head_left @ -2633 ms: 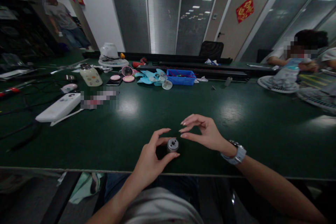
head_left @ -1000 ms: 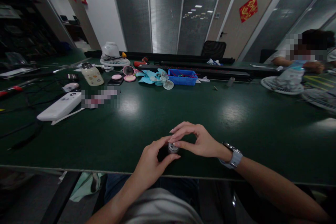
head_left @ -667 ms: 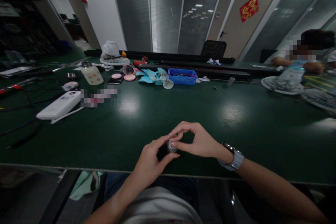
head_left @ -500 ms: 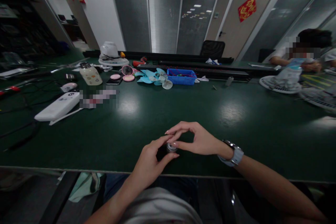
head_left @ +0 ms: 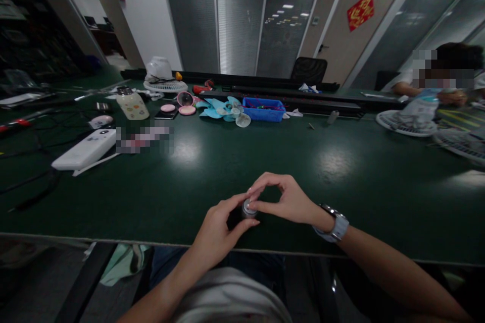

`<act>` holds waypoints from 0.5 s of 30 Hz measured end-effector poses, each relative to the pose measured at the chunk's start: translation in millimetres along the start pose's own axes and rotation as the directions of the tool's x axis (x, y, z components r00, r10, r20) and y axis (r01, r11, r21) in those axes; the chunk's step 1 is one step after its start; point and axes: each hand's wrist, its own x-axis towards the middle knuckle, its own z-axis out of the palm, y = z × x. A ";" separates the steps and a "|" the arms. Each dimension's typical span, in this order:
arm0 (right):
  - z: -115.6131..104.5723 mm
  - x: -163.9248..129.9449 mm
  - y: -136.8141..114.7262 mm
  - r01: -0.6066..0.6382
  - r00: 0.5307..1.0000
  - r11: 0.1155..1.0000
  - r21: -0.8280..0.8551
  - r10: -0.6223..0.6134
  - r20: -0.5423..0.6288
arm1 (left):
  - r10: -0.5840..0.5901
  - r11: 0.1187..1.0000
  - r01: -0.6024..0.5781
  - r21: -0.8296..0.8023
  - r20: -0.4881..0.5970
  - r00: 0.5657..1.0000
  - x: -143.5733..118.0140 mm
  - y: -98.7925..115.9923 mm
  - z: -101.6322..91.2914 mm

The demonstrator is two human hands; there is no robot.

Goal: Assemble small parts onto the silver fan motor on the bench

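Near the front edge of the green bench [head_left: 204,171], about midway along what shows of it, a small metal cylinder [head_left: 249,214] is standing upright between the person's hands. The left hand [head_left: 216,227] is holding it from the side, the fingers curving only partway open: the thumb is lying along the near side, and the index finger is reaching round the far side. The right hand [head_left: 295,203] is arching over the top, thumb tip touching the cylinder's upper end and fingers drawn nearly together there (whether they are pinching some small part, I cannot tell). A watch [head_left: 337,224] is circling the right wrist. Toward the bench's far edge, a blue tray [head_left: 261,115] is sitting just beside light-blue fan blades [head_left: 215,111].
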 end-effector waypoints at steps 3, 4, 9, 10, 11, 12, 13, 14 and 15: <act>-0.5 0.3 -1.3 -0.015 1.000 1.000 -0.027 0.015 0.013 | -0.009 1.000 0.009 -0.001 0.011 1.000 0.6 1.3 -0.3; -1.3 0.5 -2.1 -0.014 1.000 0.999 -0.038 0.015 0.023 | -0.011 1.000 0.011 -0.002 0.012 1.000 0.9 1.6 -0.3; -6.5 0.4 -5.6 0.013 0.996 0.999 -0.049 -0.009 0.093 | -0.014 1.000 0.014 -0.002 0.005 1.000 2.3 1.5 0.1; -7.5 0.2 -5.8 0.018 0.995 0.999 -0.039 -0.014 0.103 | -0.012 1.000 0.012 -0.005 0.005 1.000 2.4 1.3 0.1; -8.2 -0.1 -5.7 0.022 0.994 0.999 -0.029 -0.019 0.106 | -0.009 1.000 0.009 -0.010 0.008 1.000 2.4 1.3 0.0; -8.8 -0.3 -5.5 0.027 0.995 0.999 -0.021 -0.025 0.102 | -0.006 1.000 0.007 -0.016 0.013 1.000 2.4 1.4 -0.2; -9.0 -0.6 -4.9 0.030 0.995 0.999 -0.016 -0.029 0.093 | -0.004 1.000 0.005 -0.022 0.021 1.000 2.4 1.7 -0.4; -9.0 -0.9 -4.2 0.033 0.996 0.999 -0.015 -0.032 0.082 | -0.006 1.000 0.006 -0.025 0.028 1.000 2.4 2.1 -0.6; -8.5 -1.2 -3.3 0.034 0.997 0.999 -0.014 -0.033 0.073 | -0.009 1.000 0.010 -0.026 0.033 0.999 2.4 2.5 -0.7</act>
